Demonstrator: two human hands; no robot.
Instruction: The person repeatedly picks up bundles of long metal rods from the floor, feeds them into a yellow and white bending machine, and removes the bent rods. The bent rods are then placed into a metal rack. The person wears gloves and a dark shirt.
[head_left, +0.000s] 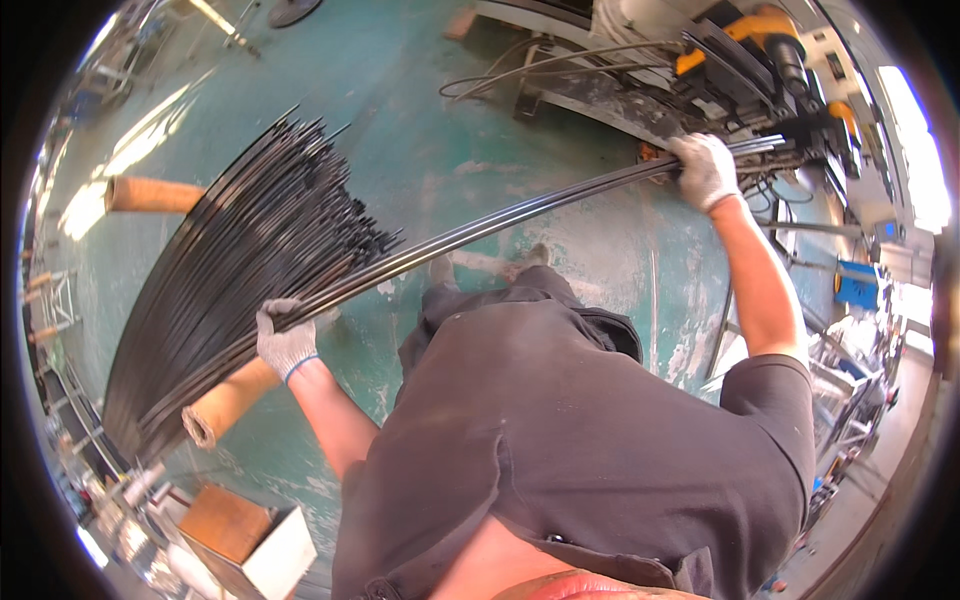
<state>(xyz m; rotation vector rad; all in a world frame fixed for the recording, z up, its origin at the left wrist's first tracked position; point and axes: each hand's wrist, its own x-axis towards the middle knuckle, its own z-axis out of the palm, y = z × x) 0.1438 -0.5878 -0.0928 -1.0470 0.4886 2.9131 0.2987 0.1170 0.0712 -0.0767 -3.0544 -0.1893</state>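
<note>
My left hand (287, 337), in a knitted work glove, is closed around several long thin metal rods (480, 227) near the lower left. Farther along the same rods, my right hand (705, 171), gloved too, grips them close to their right ends, which point at a dark machine head (806, 139). The rods slope up from left to right in front of my body. Beneath and beyond my left hand lies a large stack of dark metal rods (232, 262), its uneven ends towards the middle of the view. How many rods I hold cannot be counted.
Cardboard tubes (154, 195) (225, 409) lie under the stack. A machine with a yellow-orange part (765, 30) and loose cables (487, 79) stands at the upper right. A box (270, 551) with a brown panel is at the lower left, a blue unit (857, 285) at the right.
</note>
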